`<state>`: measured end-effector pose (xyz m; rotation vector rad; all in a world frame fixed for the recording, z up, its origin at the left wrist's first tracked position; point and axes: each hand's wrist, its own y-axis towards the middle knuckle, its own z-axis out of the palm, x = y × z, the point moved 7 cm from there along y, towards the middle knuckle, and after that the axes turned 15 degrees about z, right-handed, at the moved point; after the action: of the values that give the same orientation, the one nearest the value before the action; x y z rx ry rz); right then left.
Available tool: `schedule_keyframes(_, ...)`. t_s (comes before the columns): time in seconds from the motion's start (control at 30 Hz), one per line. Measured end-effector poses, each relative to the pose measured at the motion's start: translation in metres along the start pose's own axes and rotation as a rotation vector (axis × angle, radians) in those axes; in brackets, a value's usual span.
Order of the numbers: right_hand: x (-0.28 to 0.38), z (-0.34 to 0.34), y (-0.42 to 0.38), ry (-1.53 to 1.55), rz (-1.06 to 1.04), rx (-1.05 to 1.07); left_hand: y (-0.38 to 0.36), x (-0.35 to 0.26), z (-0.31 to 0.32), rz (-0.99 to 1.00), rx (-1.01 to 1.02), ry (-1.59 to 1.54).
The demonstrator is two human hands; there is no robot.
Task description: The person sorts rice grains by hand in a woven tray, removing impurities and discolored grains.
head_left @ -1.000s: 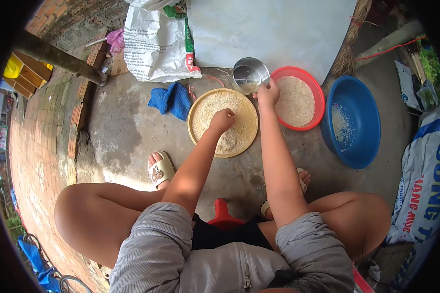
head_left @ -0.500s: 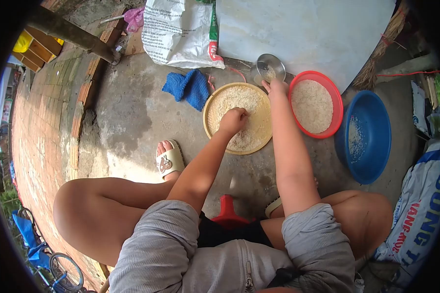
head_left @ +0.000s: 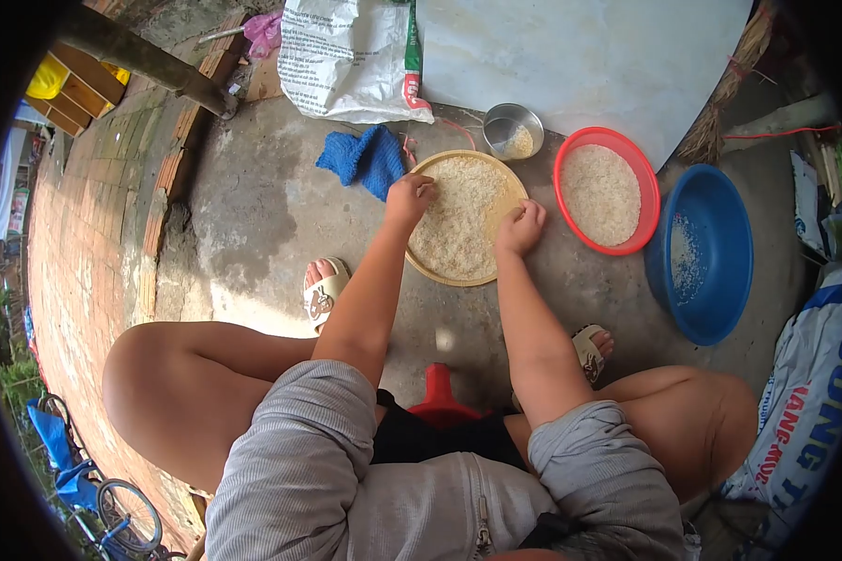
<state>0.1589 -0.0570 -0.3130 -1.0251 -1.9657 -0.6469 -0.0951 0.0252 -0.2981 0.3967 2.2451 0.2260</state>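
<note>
A round woven tray [head_left: 455, 280] lies in front of me, spread with white rice grains [head_left: 458, 210]. My left hand [head_left: 410, 198] is closed on its left rim. On the right rim my right hand [head_left: 522, 227] is curled with the fingers bent over the edge. Just beyond the tray stands a small metal bowl [head_left: 501, 118] with some grains in its bottom. A red basin [head_left: 652, 201] filled with rice sits to the right of the tray.
Right of the red basin stands a blue basin [head_left: 722, 262] with scattered grains inside. A blue knitted cloth [head_left: 370, 159] lies left of the tray. A white printed sack [head_left: 346, 61] and a pale sheet [head_left: 571, 56] are behind. Another sack [head_left: 800, 402] stands at right.
My right hand has left the metal bowl and moved down to the tray's right rim. My left hand has gone from the grains to the left rim.
</note>
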Motion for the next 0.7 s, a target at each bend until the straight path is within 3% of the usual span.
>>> schedule_keyframes(0.03,0.006,-0.001,-0.008,-0.032,-0.179,0.003,-0.002,-0.008,0.007,0.055,0.059,0.002)
schedule_keyframes(0.07,0.006,-0.003,-0.008,-0.036,-0.178,0.003,-0.006,-0.013,0.014,0.108,0.118,0.004)
schedule_keyframes(0.13,-0.005,0.003,0.004,0.001,0.058,0.081,-0.013,-0.018,0.018,0.133,0.148,0.039)
schedule_keyframes(0.17,-0.004,0.005,0.009,0.003,0.055,0.083,-0.015,-0.022,0.018,0.15,0.142,0.054)
schedule_keyframes(0.23,-0.024,0.007,0.025,0.075,0.355,0.085,-0.021,-0.029,0.019,0.171,0.138,0.074)
schedule_keyframes(0.27,-0.027,0.01,0.032,0.081,0.356,0.085,-0.023,-0.031,0.024,0.171,0.164,0.07)
schedule_keyframes(0.33,-0.061,0.027,0.033,0.606,0.777,0.157,-0.026,-0.038,0.03,0.182,0.192,0.073)
schedule_keyframes(0.5,-0.06,0.029,0.03,0.626,0.828,0.178,-0.035,-0.054,0.049,0.263,0.327,0.179)
schedule_keyframes(0.57,-0.052,0.036,0.025,0.593,0.737,0.284,-0.033,-0.055,0.054,0.272,0.366,0.215)
schedule_keyframes(0.7,-0.012,0.028,-0.002,0.609,0.759,0.463,-0.009,-0.067,0.042,0.157,0.347,-0.095)
